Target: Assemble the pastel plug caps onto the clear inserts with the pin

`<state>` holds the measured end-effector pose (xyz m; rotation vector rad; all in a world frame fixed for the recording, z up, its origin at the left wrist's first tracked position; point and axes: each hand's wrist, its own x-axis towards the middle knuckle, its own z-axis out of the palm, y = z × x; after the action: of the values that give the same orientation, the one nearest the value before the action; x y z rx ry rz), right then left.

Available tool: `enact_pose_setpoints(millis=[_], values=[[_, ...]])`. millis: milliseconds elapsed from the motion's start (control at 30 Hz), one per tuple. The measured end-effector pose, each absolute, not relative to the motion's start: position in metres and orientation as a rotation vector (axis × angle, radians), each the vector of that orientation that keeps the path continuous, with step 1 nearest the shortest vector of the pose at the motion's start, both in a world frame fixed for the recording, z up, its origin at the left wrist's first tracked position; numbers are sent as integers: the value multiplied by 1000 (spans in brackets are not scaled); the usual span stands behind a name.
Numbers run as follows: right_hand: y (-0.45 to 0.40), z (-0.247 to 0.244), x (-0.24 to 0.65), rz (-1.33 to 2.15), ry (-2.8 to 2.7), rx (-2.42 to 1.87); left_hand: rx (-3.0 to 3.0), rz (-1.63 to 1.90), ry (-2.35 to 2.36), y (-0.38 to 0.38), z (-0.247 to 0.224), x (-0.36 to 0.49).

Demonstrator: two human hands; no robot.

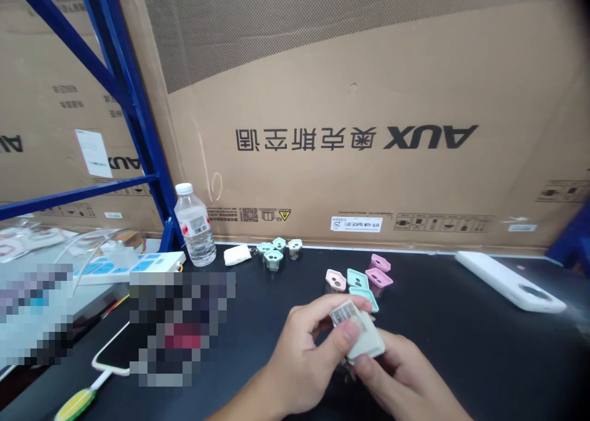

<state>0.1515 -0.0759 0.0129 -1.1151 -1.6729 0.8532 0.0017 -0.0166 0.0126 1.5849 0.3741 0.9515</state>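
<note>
Both hands meet at the lower middle of the view around a small pale grey-white case. My left hand grips its upper left side, the thumb pressed on its face and fingers behind it. My right hand holds the lower right edge, its thumb near the bottom corner. Slots or ridges show at the case's upper left end. Just beyond the hands lie a pale pink piece, a teal piece, another teal piece partly behind my fingers, and two purple pieces. Something small and blurred shows under the case.
Several mint pieces and a white packet lie at the back of the black table. A water bottle stands left of them. Further left are a power strip and a cabled phone; a white device lies right.
</note>
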Motion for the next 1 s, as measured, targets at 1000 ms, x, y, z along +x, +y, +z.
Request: enact_pose_setpoints(millis=[1000], values=[[-69, 14, 165, 1099, -1684, -1202, 1587, 922, 361, -4, 16, -3]])
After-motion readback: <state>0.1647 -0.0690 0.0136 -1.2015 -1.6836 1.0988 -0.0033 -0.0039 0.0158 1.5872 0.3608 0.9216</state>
